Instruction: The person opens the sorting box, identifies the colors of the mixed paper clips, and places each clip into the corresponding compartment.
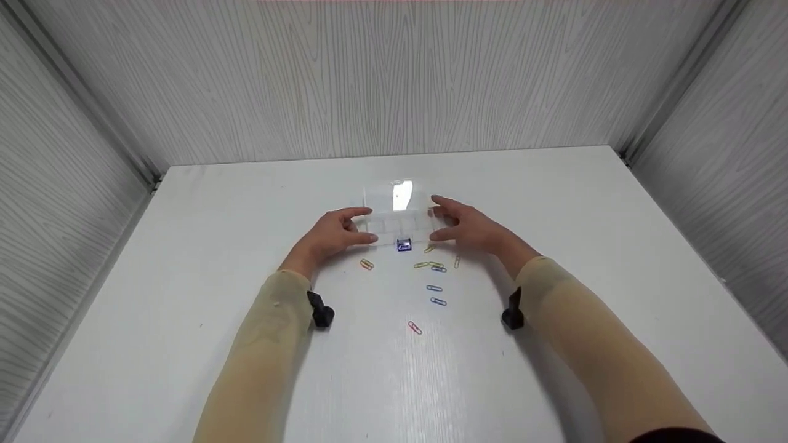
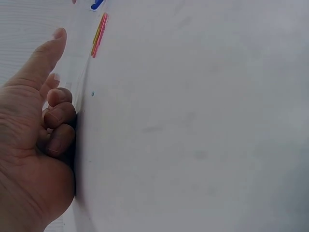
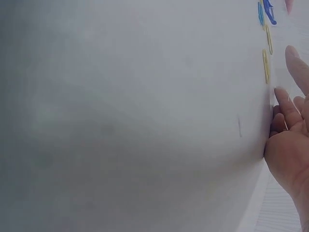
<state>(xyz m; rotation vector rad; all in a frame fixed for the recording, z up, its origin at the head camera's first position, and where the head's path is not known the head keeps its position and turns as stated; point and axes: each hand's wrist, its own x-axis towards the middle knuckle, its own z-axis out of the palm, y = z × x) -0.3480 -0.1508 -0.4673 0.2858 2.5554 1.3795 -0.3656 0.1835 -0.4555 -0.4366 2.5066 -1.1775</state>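
Observation:
A clear plastic compartment box (image 1: 391,225) lies on the table between the two hands, its see-through lid (image 1: 380,197) raised at the back and a blue latch (image 1: 404,245) at the front. My left hand (image 1: 338,231) is at the box's left side, thumb tip at the front corner and index finger farther back; in the left wrist view the other fingers curl loosely. On the opposite side, my right hand (image 1: 471,229) has its thumb at the front right corner and its index finger beside the lid. Thumb and fingers stand apart on both hands.
Yellow paper clips (image 1: 436,264) and blue paper clips (image 1: 434,288) are scattered in front of the box. A yellow and red pair of paper clips (image 1: 367,264) lies near the left hand. One red paper clip (image 1: 415,327) is closer to me. Panel walls (image 1: 381,80) enclose the white table (image 1: 215,234).

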